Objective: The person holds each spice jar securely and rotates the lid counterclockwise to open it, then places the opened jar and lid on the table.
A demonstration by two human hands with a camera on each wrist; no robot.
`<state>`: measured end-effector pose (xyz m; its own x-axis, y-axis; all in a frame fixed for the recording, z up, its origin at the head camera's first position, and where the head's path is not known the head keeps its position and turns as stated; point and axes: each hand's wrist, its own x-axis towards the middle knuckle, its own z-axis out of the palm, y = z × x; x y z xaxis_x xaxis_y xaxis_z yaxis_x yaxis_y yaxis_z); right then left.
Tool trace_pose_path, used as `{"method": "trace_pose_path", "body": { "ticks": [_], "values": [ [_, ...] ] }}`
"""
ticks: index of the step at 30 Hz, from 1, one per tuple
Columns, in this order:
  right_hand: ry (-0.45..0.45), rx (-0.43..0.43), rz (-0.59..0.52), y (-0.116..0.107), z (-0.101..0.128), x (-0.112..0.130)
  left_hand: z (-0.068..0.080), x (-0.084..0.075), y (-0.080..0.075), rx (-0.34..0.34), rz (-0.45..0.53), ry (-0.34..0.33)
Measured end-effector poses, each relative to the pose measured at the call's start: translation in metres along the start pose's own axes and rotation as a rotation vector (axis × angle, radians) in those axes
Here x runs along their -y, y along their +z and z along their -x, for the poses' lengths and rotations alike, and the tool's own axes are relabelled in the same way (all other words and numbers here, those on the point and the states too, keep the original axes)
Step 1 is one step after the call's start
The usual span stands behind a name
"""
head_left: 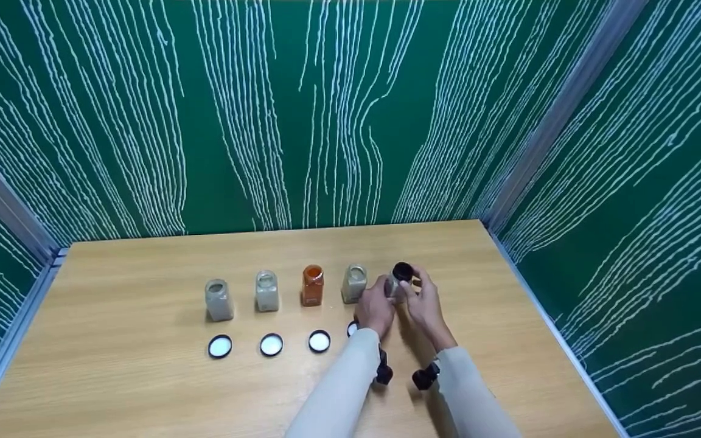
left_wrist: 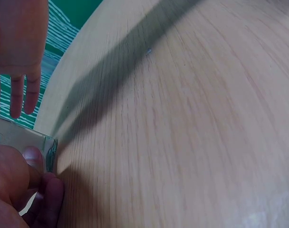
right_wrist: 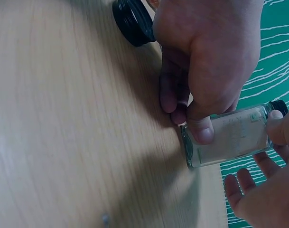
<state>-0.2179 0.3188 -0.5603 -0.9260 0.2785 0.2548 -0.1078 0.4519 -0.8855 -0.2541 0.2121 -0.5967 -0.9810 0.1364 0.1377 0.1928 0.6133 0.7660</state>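
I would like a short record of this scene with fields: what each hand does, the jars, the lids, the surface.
left hand: grips the body of the glass jar
right hand: fingers on the jar's black cap
other jars: four open jars in a row
loose lids: lids lying in front of those jars
surface: wooden table

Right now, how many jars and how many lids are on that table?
Jars: 5, four standing uncapped in a row, one held by both hands.
Lids: 5, four lying on the table, one on the held jar.
Total: 10
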Motion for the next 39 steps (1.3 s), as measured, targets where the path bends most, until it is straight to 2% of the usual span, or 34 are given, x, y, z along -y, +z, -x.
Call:
{"method": "trace_pose_path", "body": {
  "ticks": [4, 8, 12, 15, 23, 39],
  "values": [
    [0.04, 0.02, -0.032, -0.0003, -0.0008, -0.0006, 0.0004, -0.0003, -0.0005, -0.013, -0.02, 0.009],
    [0.079, -0.019, -0.063, 0.0018, -0.0021, -0.0022, 0.0009, -0.0003, -0.0002, -0.019, -0.016, 0.007],
    [0.05, -0.088, -0.053, 0.0053, -0.0028, -0.004, 0.0009, 0.0007, 0.0015, -0.027, -0.016, 0.015],
    [0.027, -0.109, -0.043, 0.0065, -0.003, -0.0045, 0.0004, 0.002, 0.0027, -0.039, -0.023, 0.029],
    [0.014, -0.052, -0.045, 0.0047, -0.0026, -0.0025, -0.0012, 0.0008, 0.002, -0.021, 0.011, 0.018],
    [-0.003, -0.025, -0.046, -0.0012, -0.003, -0.0016, -0.0015, -0.0007, 0.0013, -0.005, -0.014, 0.009]
  ]
}}
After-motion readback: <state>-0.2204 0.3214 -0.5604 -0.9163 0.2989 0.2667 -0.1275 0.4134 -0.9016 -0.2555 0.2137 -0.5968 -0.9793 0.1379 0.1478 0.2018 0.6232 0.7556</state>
